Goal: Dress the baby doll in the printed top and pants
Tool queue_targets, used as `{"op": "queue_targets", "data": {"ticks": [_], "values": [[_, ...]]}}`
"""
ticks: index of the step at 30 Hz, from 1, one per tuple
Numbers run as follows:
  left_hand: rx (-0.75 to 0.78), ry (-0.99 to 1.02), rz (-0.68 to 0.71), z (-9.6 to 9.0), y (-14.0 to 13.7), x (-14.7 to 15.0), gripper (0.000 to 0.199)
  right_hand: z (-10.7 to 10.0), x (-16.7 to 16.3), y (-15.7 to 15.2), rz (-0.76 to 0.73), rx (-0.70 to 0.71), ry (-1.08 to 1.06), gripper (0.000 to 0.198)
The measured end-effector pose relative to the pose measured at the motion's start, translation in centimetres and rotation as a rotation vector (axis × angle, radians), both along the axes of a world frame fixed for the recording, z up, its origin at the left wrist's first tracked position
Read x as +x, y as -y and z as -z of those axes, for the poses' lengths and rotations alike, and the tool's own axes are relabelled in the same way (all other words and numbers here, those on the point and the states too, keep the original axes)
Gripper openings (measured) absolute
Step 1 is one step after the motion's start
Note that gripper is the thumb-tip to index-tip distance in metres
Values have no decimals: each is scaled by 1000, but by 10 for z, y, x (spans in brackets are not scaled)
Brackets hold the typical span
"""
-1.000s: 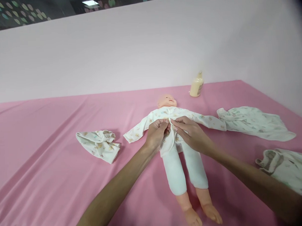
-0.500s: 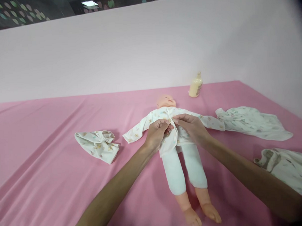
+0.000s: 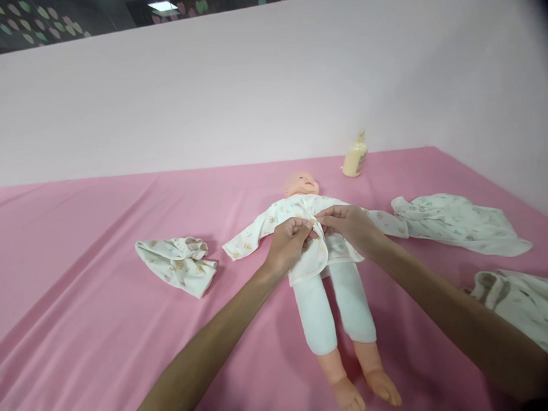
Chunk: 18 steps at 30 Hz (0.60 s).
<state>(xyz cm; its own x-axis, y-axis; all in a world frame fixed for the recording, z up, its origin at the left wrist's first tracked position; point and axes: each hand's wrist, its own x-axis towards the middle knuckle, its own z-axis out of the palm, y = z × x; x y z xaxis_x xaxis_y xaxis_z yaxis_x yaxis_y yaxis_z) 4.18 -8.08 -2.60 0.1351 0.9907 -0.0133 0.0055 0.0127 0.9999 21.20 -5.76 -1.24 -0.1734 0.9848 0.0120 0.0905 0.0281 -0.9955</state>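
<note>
A baby doll (image 3: 300, 184) lies on its back, head away from me and bare feet towards me. It wears white trousers (image 3: 316, 316) and a white patterned baby shirt (image 3: 311, 269) with long sleeves spread to both sides. At the chest, my left hand (image 3: 290, 244) pinches one front edge of the shirt. My right hand (image 3: 347, 225) pinches the shirt front close beside it, the fingertips of both hands nearly meeting. Whatever fastening lies between the fingers is too small to make out. The lower front hangs loose below my hands.
A folded patterned cloth (image 3: 181, 267) lies left of the doll. To the right are a crumpled patterned garment (image 3: 461, 224) and another white cloth (image 3: 528, 306), partly behind my forearm. A pale yellow pump bottle (image 3: 355, 158) stands near the white wall (image 3: 233, 92) on the pink sheet (image 3: 91, 286).
My left hand has shifted slightly right, towards my right hand, drawing the shirt's front edge over. The lower front flap has moved a little right. The doll's body stays in place.
</note>
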Motion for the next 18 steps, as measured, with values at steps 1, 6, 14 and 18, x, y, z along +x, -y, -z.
{"op": "queue_targets", "data": {"ticks": [1,6,14,18], "values": [[-2,-15,0,-1,0,0,35,-1,0,0,19,2,22,14],[-10,-21,2,-1,0,0,33,-7,1,3,34,87,130,17],[-52,-6,19,-5,-1,0,33,-3,2,6,-9,299,258,19],[-31,-22,15,-4,-1,0,33,-4,4,7,-41,313,285,20]]}}
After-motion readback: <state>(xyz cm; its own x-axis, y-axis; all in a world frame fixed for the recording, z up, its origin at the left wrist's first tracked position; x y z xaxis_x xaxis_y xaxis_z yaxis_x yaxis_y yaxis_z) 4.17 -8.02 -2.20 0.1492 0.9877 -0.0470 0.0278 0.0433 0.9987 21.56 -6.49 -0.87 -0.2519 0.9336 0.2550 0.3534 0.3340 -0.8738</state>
